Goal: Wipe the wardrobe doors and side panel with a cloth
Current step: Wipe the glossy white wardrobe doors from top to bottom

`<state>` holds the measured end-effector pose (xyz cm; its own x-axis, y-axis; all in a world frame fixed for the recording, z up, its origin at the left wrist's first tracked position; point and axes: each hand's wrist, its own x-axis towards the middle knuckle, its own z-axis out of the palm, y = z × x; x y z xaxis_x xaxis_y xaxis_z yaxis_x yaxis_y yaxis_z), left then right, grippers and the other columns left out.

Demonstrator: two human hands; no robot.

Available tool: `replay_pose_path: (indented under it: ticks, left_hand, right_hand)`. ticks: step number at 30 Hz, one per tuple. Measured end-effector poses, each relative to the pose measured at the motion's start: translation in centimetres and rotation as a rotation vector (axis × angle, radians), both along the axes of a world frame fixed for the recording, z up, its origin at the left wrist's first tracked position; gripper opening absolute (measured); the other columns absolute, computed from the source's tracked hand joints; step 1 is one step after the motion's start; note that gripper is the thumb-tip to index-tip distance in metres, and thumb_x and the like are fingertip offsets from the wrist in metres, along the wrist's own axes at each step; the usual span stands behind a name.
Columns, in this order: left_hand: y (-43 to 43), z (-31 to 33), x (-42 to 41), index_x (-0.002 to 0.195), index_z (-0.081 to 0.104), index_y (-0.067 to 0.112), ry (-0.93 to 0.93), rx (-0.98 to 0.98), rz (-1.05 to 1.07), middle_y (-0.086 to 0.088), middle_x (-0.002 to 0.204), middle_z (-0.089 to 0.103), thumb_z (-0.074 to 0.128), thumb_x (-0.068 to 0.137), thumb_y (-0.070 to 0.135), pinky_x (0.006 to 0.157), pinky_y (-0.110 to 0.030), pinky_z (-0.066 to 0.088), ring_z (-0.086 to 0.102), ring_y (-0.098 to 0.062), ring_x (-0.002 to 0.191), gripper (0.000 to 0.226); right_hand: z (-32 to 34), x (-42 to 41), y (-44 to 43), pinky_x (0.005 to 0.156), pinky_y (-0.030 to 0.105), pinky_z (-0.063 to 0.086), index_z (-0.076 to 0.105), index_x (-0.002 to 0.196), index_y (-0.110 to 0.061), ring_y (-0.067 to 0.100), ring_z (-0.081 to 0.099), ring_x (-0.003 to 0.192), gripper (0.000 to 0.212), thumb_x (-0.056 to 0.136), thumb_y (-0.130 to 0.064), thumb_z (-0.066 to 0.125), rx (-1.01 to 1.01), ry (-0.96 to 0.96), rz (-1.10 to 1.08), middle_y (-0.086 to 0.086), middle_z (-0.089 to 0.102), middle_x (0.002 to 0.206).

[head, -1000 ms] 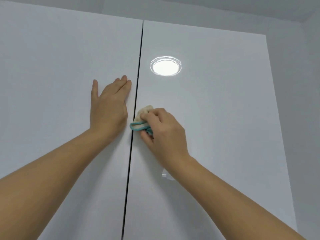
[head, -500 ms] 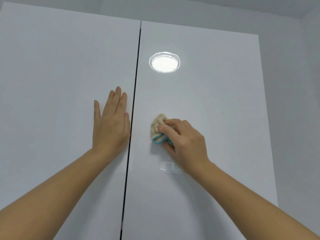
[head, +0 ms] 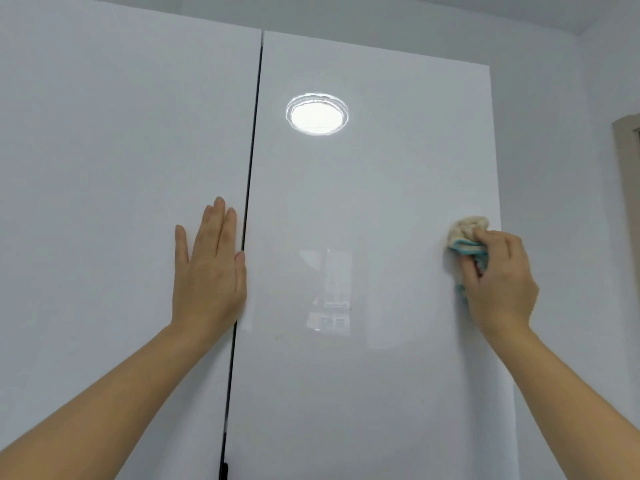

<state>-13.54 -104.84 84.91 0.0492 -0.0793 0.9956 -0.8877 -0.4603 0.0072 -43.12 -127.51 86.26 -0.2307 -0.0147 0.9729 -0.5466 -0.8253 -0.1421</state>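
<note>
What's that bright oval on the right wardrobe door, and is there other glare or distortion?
In the head view, the bright oval is a round lamp mirrored in the glossy right door, its rim rippled. Lower down a fainter window-like reflection shows. The wide lens bends the door edges. The cloth and both hands look reasonably sharp.

Evenly, softly lit, sharp throughout. Round lamp glare (head: 317, 114) mirrored on the glossy right door (head: 374, 209). Slight wide-angle bending along the edges.
</note>
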Motion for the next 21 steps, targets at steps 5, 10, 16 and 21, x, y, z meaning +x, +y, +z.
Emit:
replay_pose_path:
  ticks: [5, 10, 16, 21]
  left_hand:
    - [0.1, -0.4, 0.4, 0.150, 0.022, 0.003, -0.017, -0.007, 0.009, -0.008, 0.160, 0.017, 0.020, 0.096, 0.023, 0.118, -0.050, 0.004, 0.010, -0.021, 0.148, 0.058]
    - [0.0, -0.5, 0.6, 0.150, 0.024, 0.003, -0.025, -0.025, 0.002, -0.008, 0.159, 0.019, 0.021, 0.098, 0.019, 0.119, -0.049, 0.003, 0.012, -0.021, 0.148, 0.055]
    - [-0.2, -0.4, 0.5, 0.149, 0.026, 0.002, -0.036, -0.044, -0.013, -0.009, 0.158, 0.021, 0.022, 0.098, 0.017, 0.119, -0.050, 0.005, 0.014, -0.022, 0.148, 0.053]
    - [-0.2, -0.4, 0.7, 0.149, 0.027, 0.004, -0.056, -0.055, -0.016, -0.007, 0.158, 0.023, 0.025, 0.097, 0.011, 0.119, -0.047, 0.005, 0.017, -0.020, 0.147, 0.052]
  right_hand:
    - [-0.9, -1.9, -1.5, 0.064, 0.036, 0.040, 0.055, 0.120, -0.009, 0.034, 0.055, 0.099, 0.030, 0.092, -0.019, 0.059, 0.167, -0.110, -0.016, 0.013, 0.052, 0.121]
    - [-1.8, -2.0, -1.3, 0.076, 0.039, 0.044, 0.053, 0.123, -0.008, 0.034, 0.055, 0.102, 0.031, 0.093, -0.019, 0.057, 0.250, -0.214, 0.043, 0.015, 0.050, 0.124]
    - [-3.1, 1.0, 0.9, 0.082, 0.024, 0.037, 0.057, 0.119, -0.008, 0.022, 0.054, 0.103, 0.030, 0.090, -0.013, 0.061, 0.162, -0.173, 0.145, 0.011, 0.054, 0.120]
    - [-3.2, 3.9, 3.6, 0.079, 0.011, 0.030, 0.059, 0.119, -0.013, 0.005, 0.049, 0.101, 0.032, 0.088, -0.013, 0.064, 0.151, -0.189, 0.263, 0.004, 0.056, 0.120]
